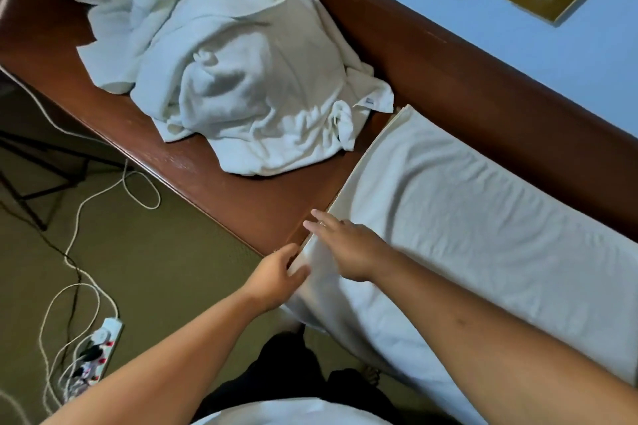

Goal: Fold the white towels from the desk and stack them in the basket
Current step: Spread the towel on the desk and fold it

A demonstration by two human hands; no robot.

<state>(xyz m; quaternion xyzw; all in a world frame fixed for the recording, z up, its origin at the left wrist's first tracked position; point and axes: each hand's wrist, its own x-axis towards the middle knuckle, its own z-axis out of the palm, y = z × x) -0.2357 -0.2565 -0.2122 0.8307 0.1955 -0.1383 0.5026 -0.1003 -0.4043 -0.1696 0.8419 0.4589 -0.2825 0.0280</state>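
A long towel (pixel 466 217) is held at its near corner on the brown desk (pixel 241 203).

The long towel is laid flat along the desk, and its near side is hung over the desk's front edge. The corner by that edge is pinched by the left hand (pixel 276 272), with thumb and fingers curled round the cloth. The right hand (pixel 348 245) is laid on the towel just beside it, with fingers straight and spread and nothing gripped. A pile of towels (pixel 234 79) is heaped further along the desk, just beside the long towel's far end. A power strip (pixel 100 345) and a white cable (pixel 86 203) are seen on the floor.
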